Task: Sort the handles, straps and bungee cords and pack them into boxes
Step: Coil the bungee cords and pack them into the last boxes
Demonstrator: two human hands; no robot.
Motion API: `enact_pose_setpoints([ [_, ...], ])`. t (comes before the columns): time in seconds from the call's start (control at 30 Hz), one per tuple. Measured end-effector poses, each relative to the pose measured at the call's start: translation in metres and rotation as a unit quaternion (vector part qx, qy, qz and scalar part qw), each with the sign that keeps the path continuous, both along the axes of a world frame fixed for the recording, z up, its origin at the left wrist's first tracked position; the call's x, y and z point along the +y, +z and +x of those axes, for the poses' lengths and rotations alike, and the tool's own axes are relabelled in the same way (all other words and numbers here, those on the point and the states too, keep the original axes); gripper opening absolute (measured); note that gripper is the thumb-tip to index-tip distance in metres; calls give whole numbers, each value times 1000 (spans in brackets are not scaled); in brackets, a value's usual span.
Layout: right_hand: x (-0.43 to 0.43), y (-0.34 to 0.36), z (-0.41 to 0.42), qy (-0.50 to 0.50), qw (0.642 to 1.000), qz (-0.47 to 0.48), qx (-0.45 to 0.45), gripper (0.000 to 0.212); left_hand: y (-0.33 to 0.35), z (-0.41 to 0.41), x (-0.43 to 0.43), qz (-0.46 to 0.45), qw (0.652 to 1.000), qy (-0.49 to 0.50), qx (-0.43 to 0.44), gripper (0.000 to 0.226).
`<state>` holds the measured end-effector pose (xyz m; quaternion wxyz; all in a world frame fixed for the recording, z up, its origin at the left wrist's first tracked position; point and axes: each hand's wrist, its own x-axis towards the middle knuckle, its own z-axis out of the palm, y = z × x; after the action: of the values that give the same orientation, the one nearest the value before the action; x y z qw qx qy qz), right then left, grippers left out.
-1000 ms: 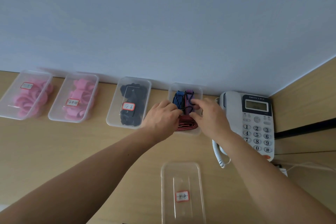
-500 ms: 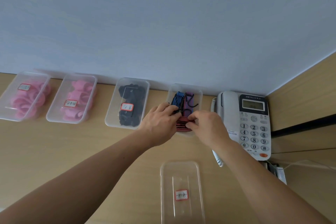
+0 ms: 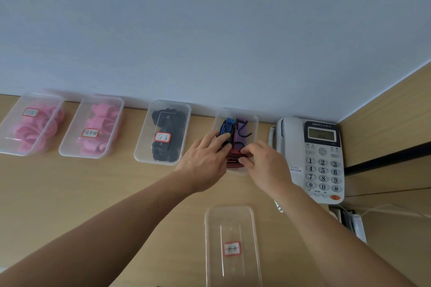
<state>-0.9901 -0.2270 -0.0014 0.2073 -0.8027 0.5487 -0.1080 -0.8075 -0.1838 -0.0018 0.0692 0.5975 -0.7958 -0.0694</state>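
Head view: both arms were stretched to the clear plastic box (image 3: 254, 121) against the wall (image 3: 210, 30), a white telephone (image 3: 323, 158) just beside. Its striped bungee cords (image 3: 234, 159) (red-black nearest) were pressed by the flat left hand (image 3: 205, 163), pinched by the curled right hand (image 3: 267, 166).

Clear glossy plastic boxes (image 3: 254, 123), matt wood-grain desk (image 3: 70, 189), woven cloth cords (image 3: 233, 158).

Left hand (image 3: 202, 163) rests on bungee cords (image 3: 227, 124) in the box (image 3: 255, 119); right hand (image 3: 266, 166) pinches them.
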Motion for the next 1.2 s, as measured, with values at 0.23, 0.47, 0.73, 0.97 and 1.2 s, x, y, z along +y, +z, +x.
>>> enact_pose_setpoints([
  [0.23, -1, 4, -1, 27, 999, -32, 27, 15, -8, 0, 0, 92, 996, 11, -11, 56],
  [0.47, -8, 5, -5, 48, 997, -36, 45, 10, -3, -6, 2, 121, 992, 28, -14, 59],
  [0.73, -8, 1, -5, 35, 999, -16, 23, 13, -1, -7, 5, 110, 992, 29, -47, 55],
  [0.97, 6, 0, -3, 43, 997, -35, 53, 23, 5, -9, 5, 95, 992, 23, -75, 54],
  [1.2, 35, 15, -5, 19, 998, -31, 42, 39, 18, -9, 19, 89, 995, 39, 7, 58],
])
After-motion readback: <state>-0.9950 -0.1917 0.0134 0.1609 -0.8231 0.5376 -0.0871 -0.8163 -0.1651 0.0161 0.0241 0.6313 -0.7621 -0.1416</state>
